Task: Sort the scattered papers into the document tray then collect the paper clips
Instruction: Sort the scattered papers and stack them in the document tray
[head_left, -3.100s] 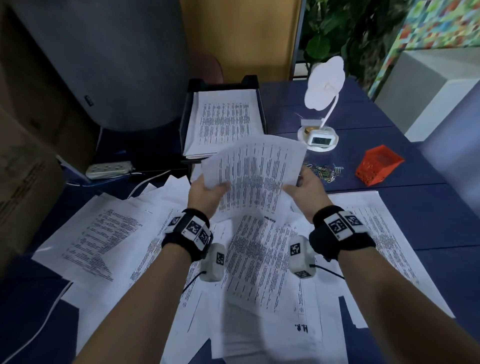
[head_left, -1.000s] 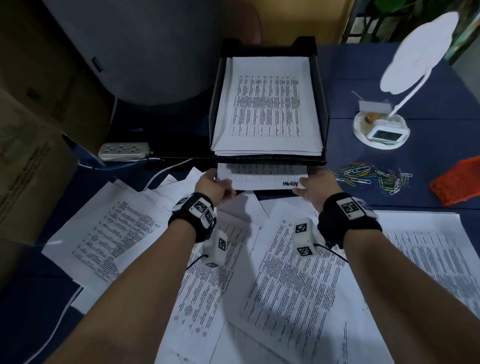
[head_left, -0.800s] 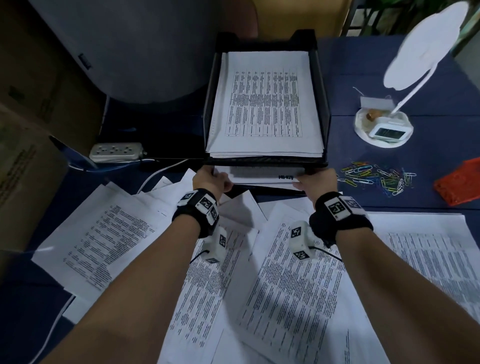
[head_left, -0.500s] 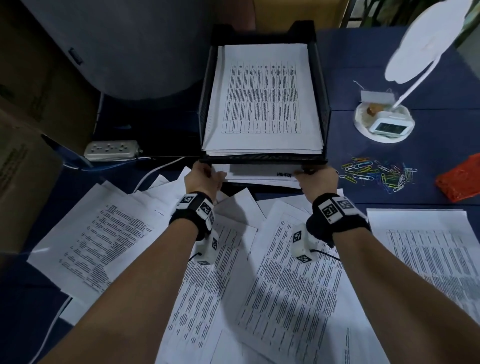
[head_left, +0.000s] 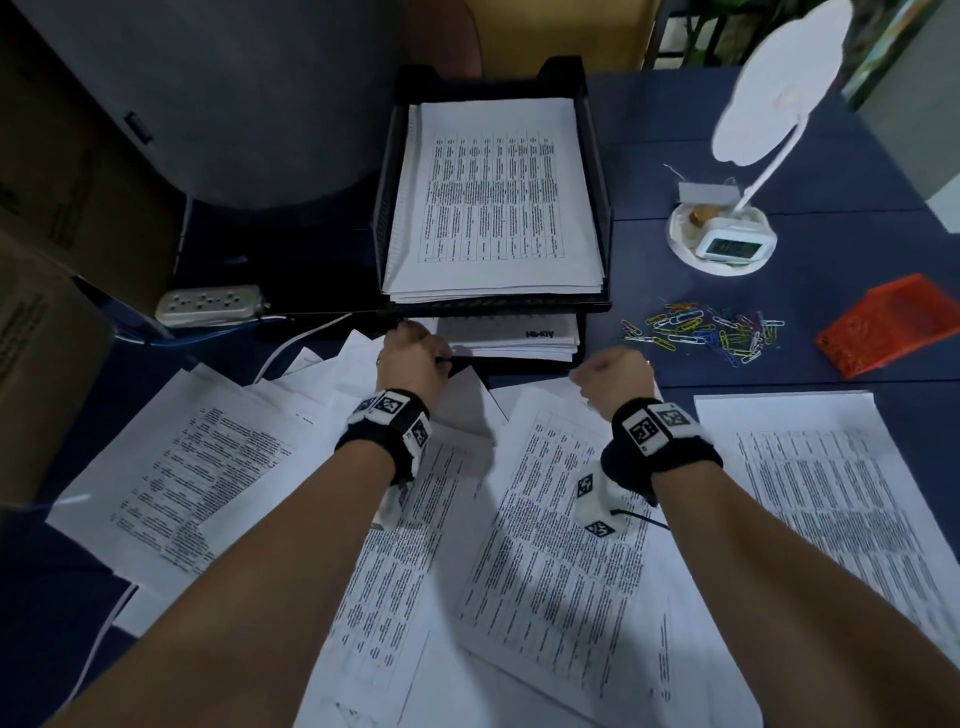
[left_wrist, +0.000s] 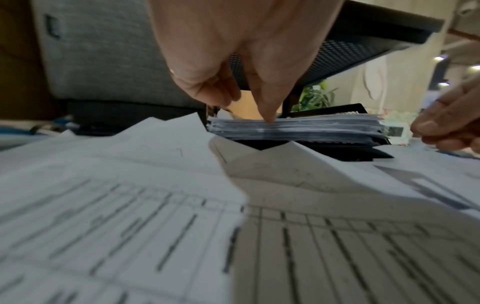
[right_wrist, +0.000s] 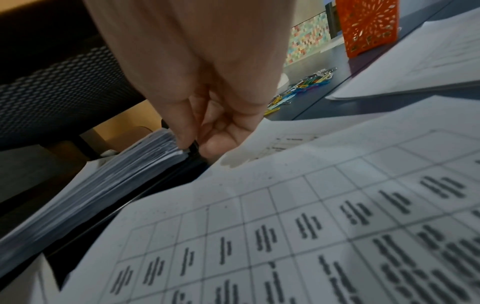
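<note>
Left hand (head_left: 410, 353) grip: fingertips resting on the near-left corner of the stack (head_left: 511, 340) in the document tray (head_left: 382, 228)'s lower tier. Right hand (head_left: 613, 376) curled, narrow, holding nothing. Pulling back carelessly could drag the top sheets out.

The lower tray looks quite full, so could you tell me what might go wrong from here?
1. The stack in the lower tray sticks out past its front lip, so it may slide out when the left hand lets go.
2. Loose sheets lie against the tray front and may crease or snag.
3. The paper clips lie near the right hand, which could scatter them.
</note>
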